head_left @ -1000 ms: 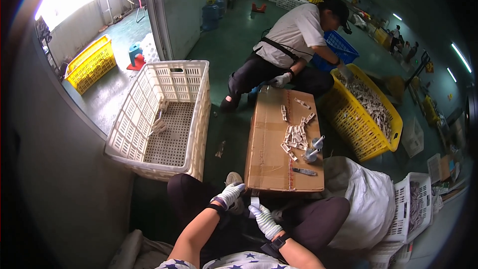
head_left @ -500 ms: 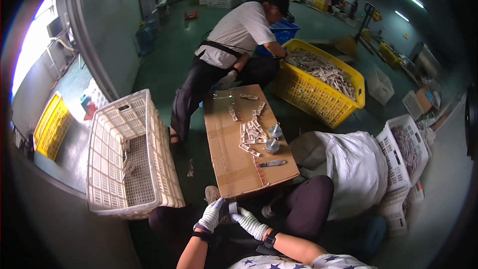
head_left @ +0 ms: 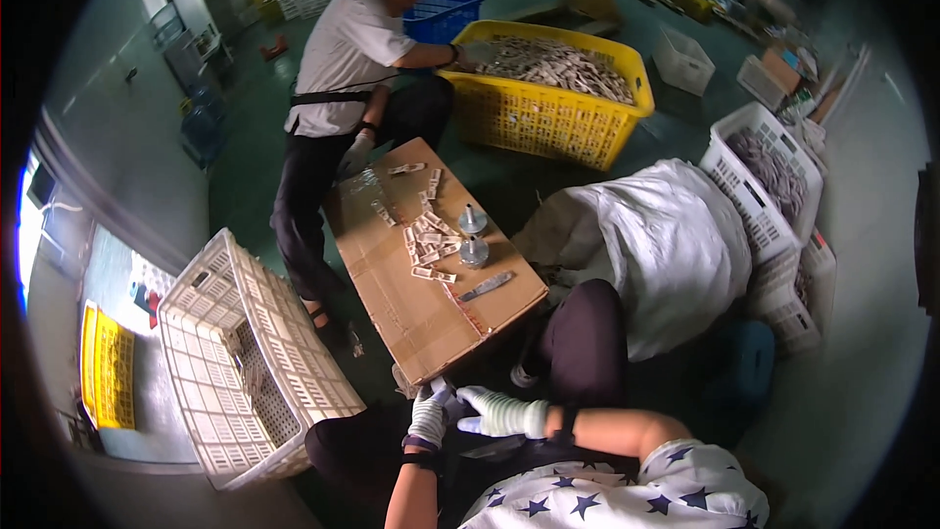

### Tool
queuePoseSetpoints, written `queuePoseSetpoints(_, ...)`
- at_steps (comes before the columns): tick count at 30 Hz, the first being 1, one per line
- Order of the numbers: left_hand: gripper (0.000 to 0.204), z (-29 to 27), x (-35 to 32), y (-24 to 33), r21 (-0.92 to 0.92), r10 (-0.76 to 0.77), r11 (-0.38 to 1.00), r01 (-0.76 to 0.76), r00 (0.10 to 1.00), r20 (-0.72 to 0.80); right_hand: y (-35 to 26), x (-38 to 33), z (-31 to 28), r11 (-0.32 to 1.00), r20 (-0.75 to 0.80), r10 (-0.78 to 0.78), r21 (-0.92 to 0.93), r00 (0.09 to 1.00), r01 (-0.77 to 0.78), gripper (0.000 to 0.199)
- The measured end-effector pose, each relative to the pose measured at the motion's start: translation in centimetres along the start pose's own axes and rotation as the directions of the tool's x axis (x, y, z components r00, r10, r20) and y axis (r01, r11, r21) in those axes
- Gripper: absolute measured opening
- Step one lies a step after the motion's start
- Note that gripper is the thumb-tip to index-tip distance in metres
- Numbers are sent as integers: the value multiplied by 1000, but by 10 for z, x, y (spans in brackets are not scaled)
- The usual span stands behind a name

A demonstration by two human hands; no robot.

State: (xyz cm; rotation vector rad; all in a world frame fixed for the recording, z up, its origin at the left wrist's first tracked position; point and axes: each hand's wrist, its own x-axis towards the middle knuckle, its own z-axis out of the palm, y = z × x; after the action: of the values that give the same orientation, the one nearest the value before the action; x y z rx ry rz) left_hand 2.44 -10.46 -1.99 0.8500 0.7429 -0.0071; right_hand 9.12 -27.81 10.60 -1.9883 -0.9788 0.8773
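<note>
Both my hands wear whitish striped gloves and meet at the near edge of a cardboard box point(head_left: 377, 279). My left hand point(head_left: 429, 418) is closed around a small greyish thing point(head_left: 453, 406), mostly hidden by the fingers. From the right, my right hand point(head_left: 509, 415) reaches toward it with thumb and fingers parted. On the box lie several small, flat, whitish slotted pieces point(head_left: 431, 238), some in a loose pile. Beside them stand two metal funnel-shaped pieces point(head_left: 472, 219). Closer to me lies a flat grey knife-like tool point(head_left: 487, 286).
A co-worker point(head_left: 343, 59) crouches across the box, one arm in a yellow crate point(head_left: 548, 122) heaped with similar pieces. A white crate point(head_left: 294, 353) stands left. To the right are a white sack point(head_left: 676, 255), filled white crates point(head_left: 754, 216) and a blue stool point(head_left: 749, 362).
My view has swung, so the box and crates sit further left and tilted. My right hand's fingers have parted from the grey thing; my left hand stays closed near the box edge.
</note>
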Motion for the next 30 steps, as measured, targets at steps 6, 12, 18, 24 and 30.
queuePoseSetpoints(6,37,-18,19,-17,-151,-48,988,32,993,-105,-28,-65,-223,940,-602,-314,-306,734,151,41)
queuePoseSetpoints(12,35,24,2,5,-82,-29,996,22,996,-89,218,-16,-401,797,-792,139,-267,595,-541,68)
queuePoseSetpoints(18,14,71,-13,34,192,-185,951,243,943,-275,321,77,-553,433,-834,216,-384,507,-816,73)
queuePoseSetpoints(24,14,100,104,37,193,-217,935,298,911,-352,378,176,-681,283,-904,216,-304,369,-910,71)
queuePoseSetpoints(30,14,102,156,34,212,-277,897,389,866,-415,406,215,-747,276,-783,431,-359,449,-892,42)
